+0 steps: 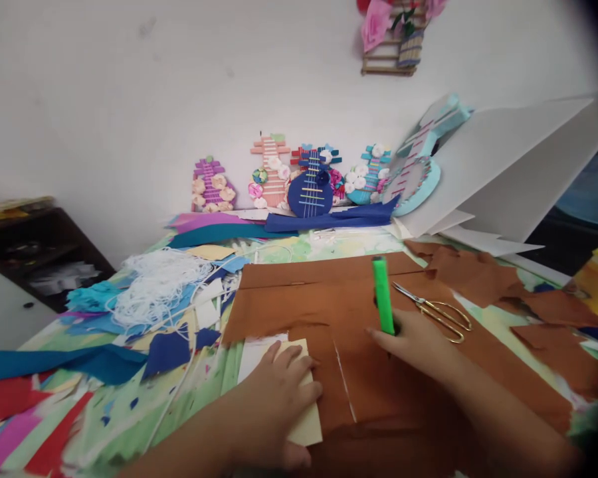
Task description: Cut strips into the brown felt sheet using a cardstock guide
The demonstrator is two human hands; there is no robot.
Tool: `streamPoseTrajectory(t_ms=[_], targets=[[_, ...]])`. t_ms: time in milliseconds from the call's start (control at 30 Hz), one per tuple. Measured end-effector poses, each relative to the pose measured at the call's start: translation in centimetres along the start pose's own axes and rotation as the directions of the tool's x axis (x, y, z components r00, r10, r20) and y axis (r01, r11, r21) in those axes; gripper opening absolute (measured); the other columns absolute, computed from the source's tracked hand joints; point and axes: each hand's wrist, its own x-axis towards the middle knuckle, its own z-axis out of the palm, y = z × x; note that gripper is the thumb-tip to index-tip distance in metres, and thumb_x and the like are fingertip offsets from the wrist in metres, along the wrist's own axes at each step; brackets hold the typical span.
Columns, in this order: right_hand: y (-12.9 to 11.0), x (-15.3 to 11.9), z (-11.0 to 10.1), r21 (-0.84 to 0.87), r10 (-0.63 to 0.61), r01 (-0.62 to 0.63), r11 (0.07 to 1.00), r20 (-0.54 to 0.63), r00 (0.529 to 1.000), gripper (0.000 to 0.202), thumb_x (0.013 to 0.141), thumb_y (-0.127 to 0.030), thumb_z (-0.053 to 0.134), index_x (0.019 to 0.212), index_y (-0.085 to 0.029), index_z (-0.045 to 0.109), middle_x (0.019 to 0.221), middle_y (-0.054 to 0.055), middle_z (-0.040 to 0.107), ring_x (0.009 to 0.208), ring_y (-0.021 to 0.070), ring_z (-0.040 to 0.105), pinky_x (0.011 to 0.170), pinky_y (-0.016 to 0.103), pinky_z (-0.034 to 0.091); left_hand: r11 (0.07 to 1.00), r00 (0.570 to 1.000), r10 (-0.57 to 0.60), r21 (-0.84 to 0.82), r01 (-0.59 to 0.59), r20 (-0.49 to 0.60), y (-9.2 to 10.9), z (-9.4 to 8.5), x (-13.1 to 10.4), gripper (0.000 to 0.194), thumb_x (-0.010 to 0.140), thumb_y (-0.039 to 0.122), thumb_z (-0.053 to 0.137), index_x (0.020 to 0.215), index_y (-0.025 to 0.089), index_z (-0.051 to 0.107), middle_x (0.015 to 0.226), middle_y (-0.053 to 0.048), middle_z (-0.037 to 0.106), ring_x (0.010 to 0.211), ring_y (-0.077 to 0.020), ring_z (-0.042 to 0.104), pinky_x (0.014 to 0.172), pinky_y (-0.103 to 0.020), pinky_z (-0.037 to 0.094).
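A large brown sheet (359, 299), which looks like felt, lies spread in front of me with a pale line drawn or cut on it. My left hand (284, 392) rests with fingers spread on a cream card piece (306, 425), which overlaps a white piece (249, 355). To the right of the line, my right hand (408, 338) is closed around what looks like a bright green utility knife (383, 295), held nearly upright over the sheet. Its lower end is mostly hidden by the hand. Gold-handled scissors (436, 312) lie on the sheet just beyond my right hand.
White string (159, 285) is heaped at the left among coloured fabric scraps (70, 363). Brown offcuts (478, 269) lie at the right. Several lute-shaped decorations, one dark blue (309, 192), lean on the wall. White boards (498, 159) stand at the back right.
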Motion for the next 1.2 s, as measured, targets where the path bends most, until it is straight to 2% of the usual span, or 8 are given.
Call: streamPoseTrajectory(t_ms=[200,333,467,567,633,767,900,1200], targets=[[-0.2,3.4,-1.7,-0.429,0.151,-0.089,0.899,0.113,0.982,0.030,0.068,-0.048,0.045,0.062,-0.022,0.058,0.061,0.004,0.060,0.060,0.0230,0.057,0.050,0.029,0.035,0.972,0.972,-0.233,0.017,0.233,0.026,0.6,0.1,-4.5,0.047,0.063,0.011,0.050,0.109,0.024,0.051,0.120,-0.007,0.047,0.111,-0.0280,0.039,0.093,-0.047,0.028],[0.2,5.8,-1.4,-0.481,0.192,-0.103,0.870,0.139,0.971,0.032,0.062,-0.047,0.050,0.064,-0.018,0.062,0.073,0.011,0.062,0.074,0.0308,0.058,0.059,0.037,0.039,0.925,0.929,-0.368,0.096,0.369,-0.022,-0.2,1.3,-7.5,0.046,0.067,0.014,0.047,0.111,0.024,0.052,0.116,-0.010,0.052,0.105,-0.0300,0.046,0.087,-0.050,0.034],[-0.5,6.1,-0.7,-0.380,0.158,-0.079,0.922,0.182,0.970,0.038,0.066,-0.053,0.046,0.067,-0.019,0.061,0.066,0.007,0.062,0.066,0.0250,0.058,0.056,0.032,0.039,0.869,0.885,-0.454,0.164,0.466,-0.107,-0.3,2.3,-8.9,0.038,0.071,0.024,0.049,0.109,0.024,0.055,0.112,-0.010,0.055,0.102,-0.0311,0.049,0.081,-0.050,0.038],[-1.3,3.8,-0.1,-0.012,-0.002,0.004,1.000,0.155,0.988,0.040,0.071,-0.055,0.042,0.071,-0.018,0.059,0.063,0.002,0.059,0.060,0.0176,0.056,0.052,0.024,0.037,0.921,0.906,-0.266,0.190,0.339,-0.328,1.3,2.5,-7.4,0.036,0.072,0.030,0.053,0.106,0.021,0.056,0.109,-0.010,0.057,0.097,-0.0283,0.052,0.078,-0.043,0.042],[-1.6,1.7,0.0,0.160,-0.084,0.075,0.984,0.051,0.995,0.039,0.071,-0.054,0.042,0.069,-0.018,0.056,0.061,0.000,0.057,0.058,0.0155,0.053,0.049,0.022,0.035,0.957,0.866,-0.131,0.165,0.237,-0.482,3.0,2.8,-5.4,0.035,0.072,0.031,0.052,0.105,0.019,0.056,0.106,-0.008,0.058,0.095,-0.0257,0.053,0.079,-0.039,0.042],[-1.2,0.0,-0.9,-0.172,-0.011,0.009,0.985,-0.011,1.000,0.039,0.069,-0.055,0.044,0.059,-0.019,0.054,0.052,0.001,0.053,0.051,0.0166,0.051,0.046,0.024,0.031,0.989,0.757,-0.019,0.101,0.112,-0.653,5.7,4.2,-1.2,0.022,0.078,0.033,0.047,0.084,0.017,0.060,0.084,-0.004,0.062,0.077,-0.0205,0.054,0.073,-0.034,0.041],[0.0,2.9,-1.2,-0.488,0.223,-0.167,0.857,0.058,0.973,0.045,0.067,-0.059,0.044,0.068,-0.019,0.062,0.066,0.008,0.061,0.066,0.0245,0.058,0.054,0.030,0.037,0.963,0.768,0.035,0.228,0.146,-0.640,6.3,6.4,0.8,0.041,0.076,0.050,0.050,0.106,0.023,0.055,0.102,-0.007,0.057,0.095,-0.0288,0.047,0.085,-0.047,0.030],[5.4,4.5,-3.7,-0.504,0.277,-0.273,0.820,-0.068,0.958,0.056,0.075,-0.060,0.031,0.086,-0.014,0.061,0.087,0.016,0.062,0.080,0.0274,0.057,0.059,0.032,0.038,0.953,0.573,0.125,0.259,0.159,-0.810,5.9,10.6,1.0,0.025,0.084,0.025,0.044,0.103,0.032,0.058,0.099,-0.006,0.057,0.105,-0.0290,0.042,0.092,-0.058,0.017]])
